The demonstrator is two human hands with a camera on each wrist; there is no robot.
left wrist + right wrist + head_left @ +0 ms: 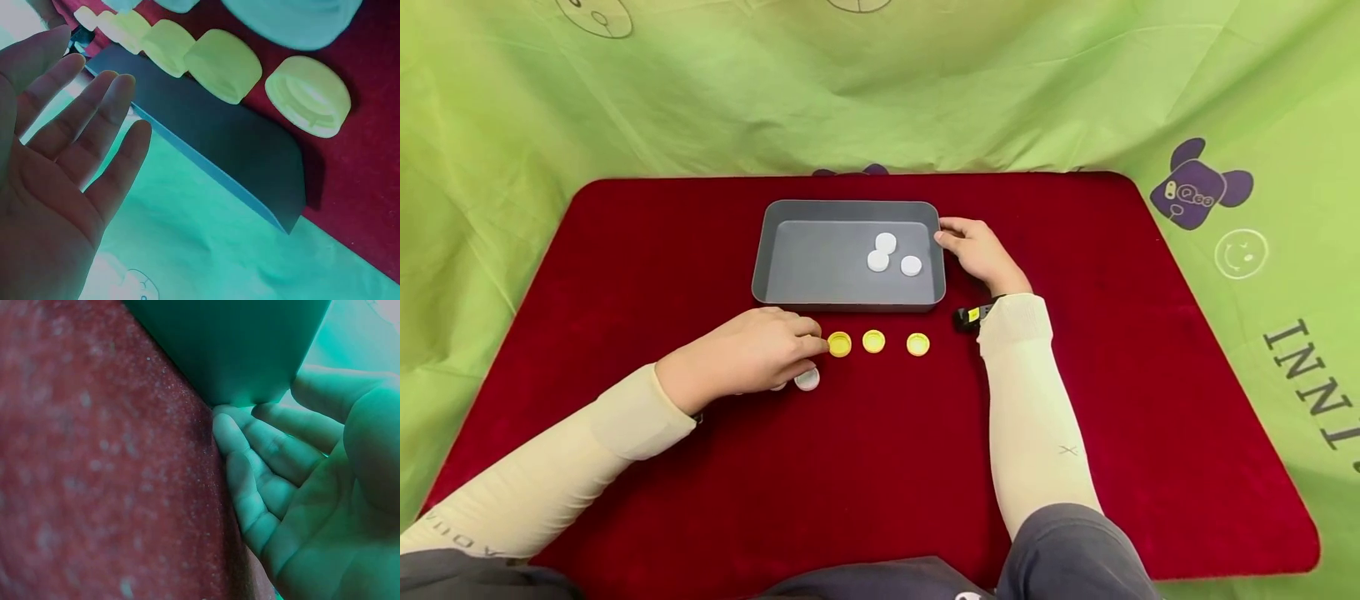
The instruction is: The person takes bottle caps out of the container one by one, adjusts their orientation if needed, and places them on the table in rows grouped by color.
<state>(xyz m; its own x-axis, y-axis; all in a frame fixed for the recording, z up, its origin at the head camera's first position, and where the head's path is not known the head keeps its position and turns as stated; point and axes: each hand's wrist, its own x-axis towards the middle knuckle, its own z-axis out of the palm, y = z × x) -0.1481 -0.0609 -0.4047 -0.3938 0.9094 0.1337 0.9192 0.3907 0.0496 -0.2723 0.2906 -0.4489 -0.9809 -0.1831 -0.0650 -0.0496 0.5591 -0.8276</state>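
Note:
My left hand (760, 350) hovers over the left part of a row of yellow bottle caps (873, 341). In the left wrist view its fingers (112, 125) are loosely bent, with nothing between them. Its fingertips are close to a yellow cap (839, 344) in the head view. Just below them lies a white cap (807, 379), others half hidden by the hand. My right hand (981, 252) holds the right side of a grey rectangular tray (850, 307), thumb at the rim and fingertips against the outside. Three white caps (911, 266) lie in the tray's right half.
A red cloth (880, 483) covers the table. Green printed fabric (880, 100) hangs behind and around it. A black wrist device (973, 317) sits on the right wrist. In the left wrist view, several yellow caps (224, 65) line up along the tray's near wall.

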